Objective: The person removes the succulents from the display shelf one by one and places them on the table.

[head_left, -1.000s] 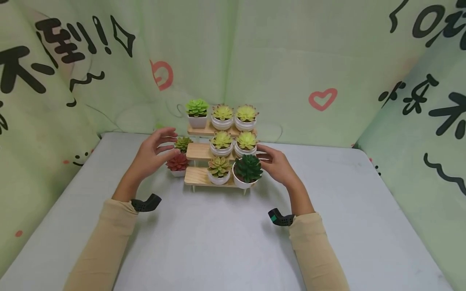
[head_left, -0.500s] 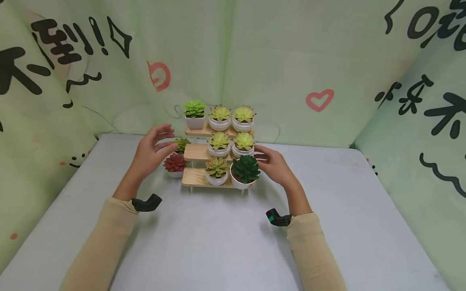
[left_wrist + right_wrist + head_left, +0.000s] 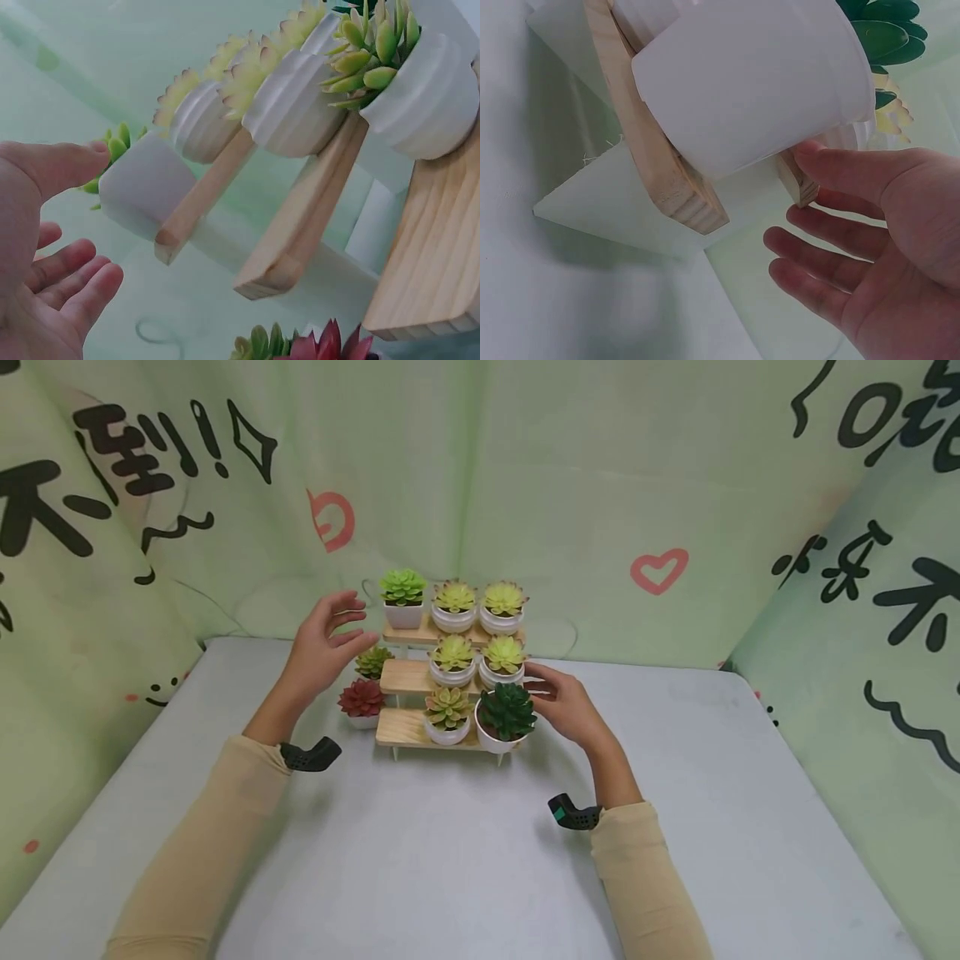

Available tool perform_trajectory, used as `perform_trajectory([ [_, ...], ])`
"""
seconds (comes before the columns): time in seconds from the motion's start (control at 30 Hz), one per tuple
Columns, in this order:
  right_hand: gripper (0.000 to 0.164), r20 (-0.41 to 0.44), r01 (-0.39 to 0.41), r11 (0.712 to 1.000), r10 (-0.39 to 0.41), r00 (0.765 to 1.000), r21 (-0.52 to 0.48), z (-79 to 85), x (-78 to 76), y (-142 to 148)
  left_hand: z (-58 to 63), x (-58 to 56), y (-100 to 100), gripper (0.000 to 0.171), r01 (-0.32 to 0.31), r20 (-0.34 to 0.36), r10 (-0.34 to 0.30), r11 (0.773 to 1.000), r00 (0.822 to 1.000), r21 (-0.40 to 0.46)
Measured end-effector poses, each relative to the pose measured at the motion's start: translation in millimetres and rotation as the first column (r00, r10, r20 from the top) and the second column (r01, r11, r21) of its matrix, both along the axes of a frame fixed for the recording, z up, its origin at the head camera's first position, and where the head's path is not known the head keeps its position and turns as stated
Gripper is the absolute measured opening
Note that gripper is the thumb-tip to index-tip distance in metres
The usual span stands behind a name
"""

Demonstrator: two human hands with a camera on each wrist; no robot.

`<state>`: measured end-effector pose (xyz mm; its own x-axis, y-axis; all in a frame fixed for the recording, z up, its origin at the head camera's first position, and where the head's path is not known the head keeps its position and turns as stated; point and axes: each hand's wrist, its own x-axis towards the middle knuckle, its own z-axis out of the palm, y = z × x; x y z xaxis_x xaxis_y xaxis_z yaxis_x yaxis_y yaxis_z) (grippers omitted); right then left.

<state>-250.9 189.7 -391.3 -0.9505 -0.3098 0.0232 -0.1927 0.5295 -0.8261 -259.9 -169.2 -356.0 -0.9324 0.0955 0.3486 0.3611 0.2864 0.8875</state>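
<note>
A three-tier wooden plant stand [image 3: 405, 727] bears several potted succulents. My left hand [image 3: 322, 643] is raised at its left side, fingers apart and holding nothing. It is nearest to the bright green succulent in a square white pot [image 3: 142, 180] at the left end of the top tier. My right hand [image 3: 900, 232] pinches the right end of the middle shelf [image 3: 796, 178] between thumb and index finger; the other fingers are spread. A dark green succulent [image 3: 507, 712] in a round white pot stands on the bottom tier, near that hand.
A red succulent [image 3: 362, 698] and a small green succulent [image 3: 372, 662] stand on the white table [image 3: 420, 860], left of the stand. Behind hangs a pale green printed curtain [image 3: 555, 510]. Each wrist wears a black band.
My left hand has risen and moved slightly right, towards the top tier. The right hand stays at the middle shelf's end. The plants keep their places; the head view has shifted slightly.
</note>
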Motion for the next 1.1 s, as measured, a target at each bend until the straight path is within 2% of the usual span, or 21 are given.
perform_trajectory([
  [0.17, 0.054, -0.007, -0.008, 1.000, 0.008, 1.000, -0.002, 0.6, 0.1, 0.3, 6.4, -5.9, 6.3, 0.070, 0.009, 0.021, -0.008, 1.000, 1.000, -0.012],
  [0.2, 0.054, -0.008, -0.010, 1.000, 0.010, 1.000, 0.000, 4.7, 2.9, -1.1, 7.1, -7.2, 7.3, 0.070, 0.012, 0.027, -0.011, 1.000, 1.000, -0.014],
  [0.4, 0.054, -0.005, -0.002, 1.000, 0.002, 1.000, 0.004, 4.6, 3.1, -1.2, 8.4, -12.8, 9.6, 0.073, 0.018, 0.060, -0.016, 1.000, 0.998, -0.018],
  [0.43, 0.054, -0.009, -0.003, 1.000, 0.003, 1.000, 0.004, 0.3, 0.5, 0.4, 8.6, -13.6, 9.7, 0.073, 0.019, 0.063, -0.018, 1.000, 0.998, -0.016],
  [0.8, 0.054, -0.014, -0.009, 1.000, 0.009, 1.000, 0.020, -2.2, -0.4, 0.4, 13.7, -27.3, 14.5, 0.077, 0.055, 0.089, -0.054, 0.998, 0.995, -0.009],
  [1.1, 0.054, -0.011, -0.005, 1.000, 0.005, 1.000, 0.022, 2.2, 2.9, -1.0, 18.5, -35.1, 24.9, 0.085, 0.036, 0.160, -0.029, 0.998, 0.987, -0.042],
])
